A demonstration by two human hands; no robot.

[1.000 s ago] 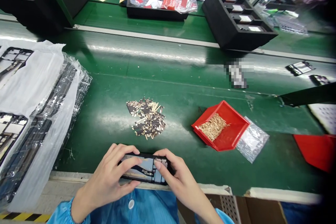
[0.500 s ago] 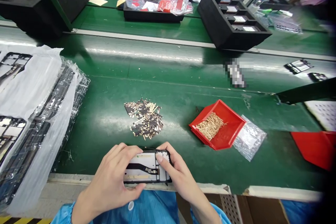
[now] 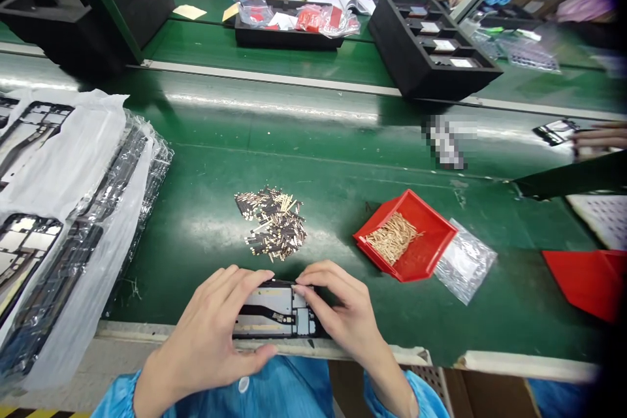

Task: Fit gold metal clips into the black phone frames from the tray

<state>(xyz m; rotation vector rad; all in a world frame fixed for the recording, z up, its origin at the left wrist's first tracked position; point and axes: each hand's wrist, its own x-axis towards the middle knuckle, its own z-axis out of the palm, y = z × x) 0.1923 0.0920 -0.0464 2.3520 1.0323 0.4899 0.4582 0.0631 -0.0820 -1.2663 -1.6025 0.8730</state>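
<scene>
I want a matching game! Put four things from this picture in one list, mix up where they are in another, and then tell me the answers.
Things:
1. tan sticks
2. black frame
3. clear bag
4. heap of dark and gold strips

Places:
A. between the left hand and the right hand
B. on the green tabletop, beyond the hands
C. inside the red bin
D. at the right side of the red bin

Pairs: 1-C, 2-A, 3-D, 4-B

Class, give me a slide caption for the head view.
Left hand holds a phone frame, right hand at its end; strip pile beyond.
</scene>
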